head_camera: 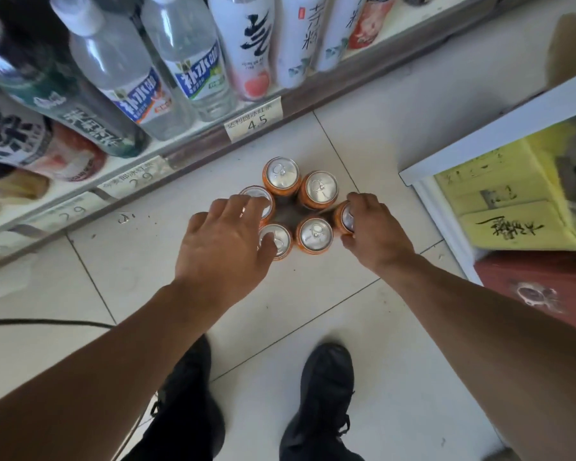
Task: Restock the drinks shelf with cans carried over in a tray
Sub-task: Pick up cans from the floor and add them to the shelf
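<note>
Standing on pale tiled floor (363,344), below long white drinks shelf (187,144) lined with tall plastic bottles (120,71) at far left. Sitting upright in a tight ring on the tiles: six orange aluminium cans (315,233). Reaching down with fingers spread, left hand (228,241) lying over the two left cans. Curling around the rightmost can, right hand (374,232).
</note>
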